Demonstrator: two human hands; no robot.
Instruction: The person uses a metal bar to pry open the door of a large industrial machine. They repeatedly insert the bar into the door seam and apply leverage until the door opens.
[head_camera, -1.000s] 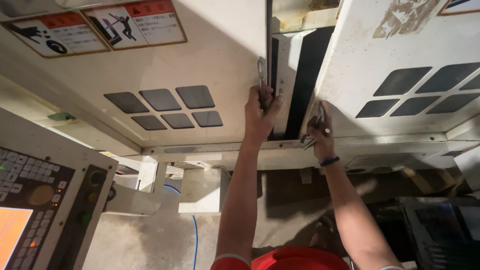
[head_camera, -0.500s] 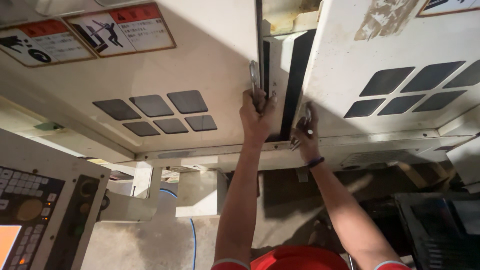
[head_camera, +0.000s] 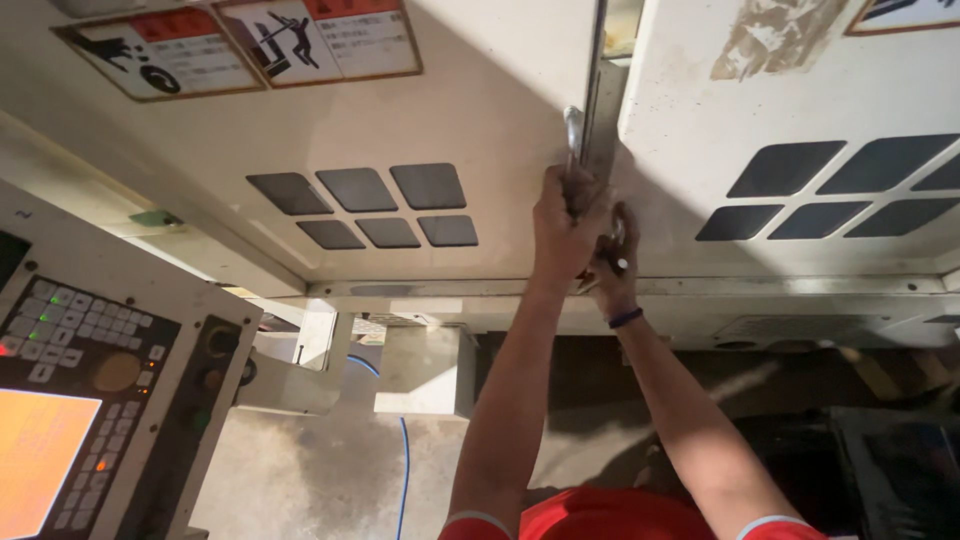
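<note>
Two red-topped rectangular warning labels (head_camera: 240, 45) sit upper left; left hand (head_camera: 562, 225) grips door handle (head_camera: 574, 140); right hand's (head_camera: 612, 262) grip unclear.

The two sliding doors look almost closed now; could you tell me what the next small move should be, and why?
Probably ease the left door and right door together the last bit. Only a narrow gap shows between them, and the left hand grips the left door's handle while the right hand, just beside it, holds the other door's handle, so fingers sit close to the closing edges.
</note>
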